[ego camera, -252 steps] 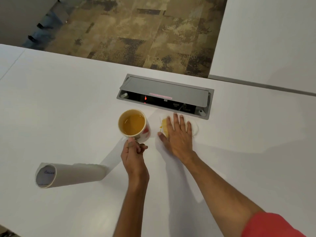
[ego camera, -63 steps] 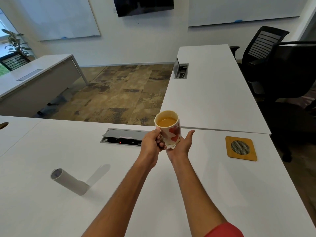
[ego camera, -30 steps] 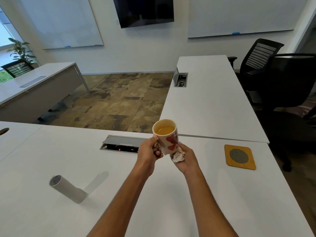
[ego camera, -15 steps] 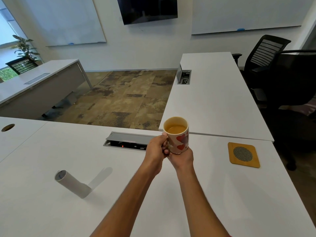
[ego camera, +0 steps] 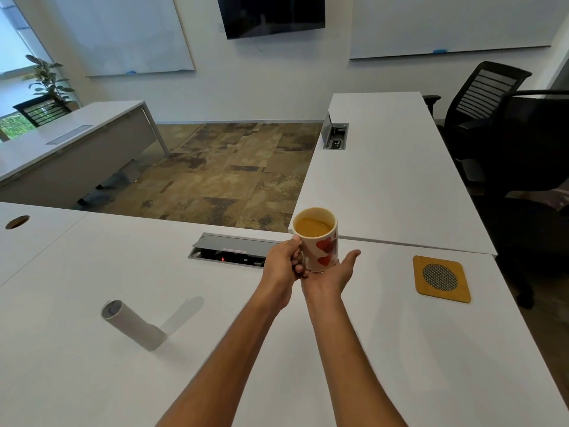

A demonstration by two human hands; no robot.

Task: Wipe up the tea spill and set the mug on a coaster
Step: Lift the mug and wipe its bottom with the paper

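Note:
A white mug [ego camera: 318, 243] with red hearts, full of tea, is held upright above the white table [ego camera: 385, 349]. My left hand [ego camera: 283, 261] grips its handle. My right hand [ego camera: 334, 274] lies palm up under the mug's base, fingers straight. No tissue shows in that hand; whether one lies under the mug I cannot tell. A yellow wooden coaster [ego camera: 441, 278] with a round mesh centre lies on the table to the right, apart from the mug.
A paper towel roll [ego camera: 132, 326] lies on its side at the left with a loose sheet. A grey cable box [ego camera: 229, 249] sits in the table behind the mug. Another table [ego camera: 388, 167] joins at the back right. Black office chairs [ego camera: 508, 134] stand at the right.
My right hand has opened flat under the mug, where it cupped the base half a second ago. The crumpled tissue seen a second ago is out of sight. The mug stays lifted.

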